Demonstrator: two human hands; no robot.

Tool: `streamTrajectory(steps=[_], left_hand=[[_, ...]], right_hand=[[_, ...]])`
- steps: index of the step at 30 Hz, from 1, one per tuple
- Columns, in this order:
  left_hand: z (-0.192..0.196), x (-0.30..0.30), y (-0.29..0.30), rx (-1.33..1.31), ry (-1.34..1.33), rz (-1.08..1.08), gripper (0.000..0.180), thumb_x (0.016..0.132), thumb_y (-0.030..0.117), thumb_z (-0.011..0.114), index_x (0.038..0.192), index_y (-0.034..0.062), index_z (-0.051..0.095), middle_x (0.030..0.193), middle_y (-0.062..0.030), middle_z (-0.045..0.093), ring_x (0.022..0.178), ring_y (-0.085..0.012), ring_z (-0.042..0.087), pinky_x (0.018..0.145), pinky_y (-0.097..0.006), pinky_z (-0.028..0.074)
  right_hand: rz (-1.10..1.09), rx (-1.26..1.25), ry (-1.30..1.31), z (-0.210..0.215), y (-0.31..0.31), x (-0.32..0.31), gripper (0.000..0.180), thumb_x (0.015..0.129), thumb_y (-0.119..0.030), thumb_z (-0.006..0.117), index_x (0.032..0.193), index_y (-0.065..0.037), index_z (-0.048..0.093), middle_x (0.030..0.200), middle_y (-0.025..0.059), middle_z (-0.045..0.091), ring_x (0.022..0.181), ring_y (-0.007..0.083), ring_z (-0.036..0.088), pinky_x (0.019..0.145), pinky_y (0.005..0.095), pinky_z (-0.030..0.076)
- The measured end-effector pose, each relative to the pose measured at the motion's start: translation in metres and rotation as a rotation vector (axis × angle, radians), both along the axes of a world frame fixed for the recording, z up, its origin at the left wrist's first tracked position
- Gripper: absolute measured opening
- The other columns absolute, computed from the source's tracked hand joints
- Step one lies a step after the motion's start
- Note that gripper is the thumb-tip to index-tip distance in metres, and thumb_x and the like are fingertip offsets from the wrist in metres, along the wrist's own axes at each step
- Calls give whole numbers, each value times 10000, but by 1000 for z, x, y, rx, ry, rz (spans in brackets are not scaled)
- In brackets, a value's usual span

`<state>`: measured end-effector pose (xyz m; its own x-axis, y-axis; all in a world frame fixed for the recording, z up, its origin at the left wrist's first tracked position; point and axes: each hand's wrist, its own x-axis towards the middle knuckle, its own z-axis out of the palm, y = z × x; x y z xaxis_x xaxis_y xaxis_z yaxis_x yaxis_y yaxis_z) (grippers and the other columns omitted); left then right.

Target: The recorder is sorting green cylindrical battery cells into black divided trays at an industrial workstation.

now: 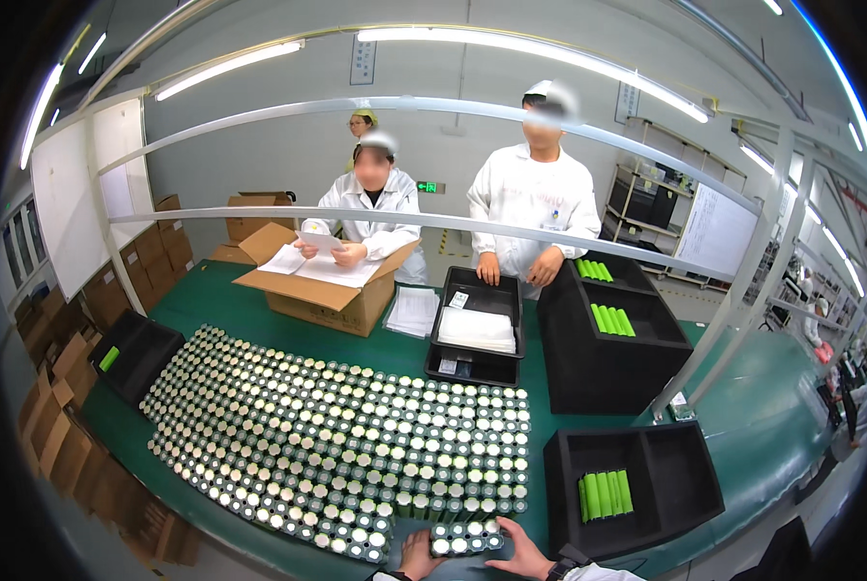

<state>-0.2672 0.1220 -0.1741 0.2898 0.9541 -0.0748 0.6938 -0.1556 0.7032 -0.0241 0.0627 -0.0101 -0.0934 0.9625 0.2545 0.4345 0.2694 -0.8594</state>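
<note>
At the lower edge both my hands clasp a small cluster of upright cylindrical cells (464,538), held between them just off the near end of the big block. My left hand (417,556) presses the cluster's left side, my right hand (522,550) its right side. A large block of several rows of upright cells (336,436), green-sleeved with pale tops, covers the green table (762,426). To the right sits a black tray (637,489) with a few bright green cells lying inside (605,494).
Taller black bins (612,339) with green cells stand mid-right, shallow black trays (477,324) at centre, another black bin (133,353) at left. Two people in white coats work across the table at an open cardboard box (322,290). Flattened cartons line the left edge. Metal rails cross overhead.
</note>
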Motion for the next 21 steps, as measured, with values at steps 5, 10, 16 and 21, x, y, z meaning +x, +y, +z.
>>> streamTrajectory(steps=[5, 10, 16, 21], left_hand=[[5, -6, -3, 29, -14, -45, 955, 633, 428, 840, 1369, 8, 399, 1371, -256, 434, 1283, -447, 367, 1058, -524, 313], [27, -5, -1, -110, 106, -81, 969, 642, 443, 831, 1387, 17, 382, 1419, -246, 394, 1325, -438, 319, 1104, -532, 238], [-5, -3, -6, 30, -286, -4, 738, 661, 334, 817, 1281, 60, 524, 1252, -201, 574, 1199, -418, 472, 1089, -521, 271], [-53, 2, -7, 36, -362, 58, 711, 647, 258, 809, 1249, 31, 506, 1238, -234, 552, 1157, -443, 476, 985, -500, 393]], right_hand=[[231, 5, -290, 14, 30, 15, 608, 783, -268, 771, 1327, -191, 510, 1388, 170, 372, 1282, 342, 402, 1038, 400, 405], [349, -265, -312, 1, 37, 30, 631, 813, -276, 742, 1377, -232, 463, 1373, 180, 392, 1209, 367, 473, 1009, 399, 428], [393, -125, -236, -37, 46, 30, 583, 829, -297, 730, 1337, -182, 468, 1320, 188, 450, 1190, 382, 503, 987, 402, 441], [387, -192, -210, -39, 46, 37, 563, 849, -303, 714, 1339, -189, 461, 1258, 179, 491, 1132, 381, 542, 938, 412, 467]])
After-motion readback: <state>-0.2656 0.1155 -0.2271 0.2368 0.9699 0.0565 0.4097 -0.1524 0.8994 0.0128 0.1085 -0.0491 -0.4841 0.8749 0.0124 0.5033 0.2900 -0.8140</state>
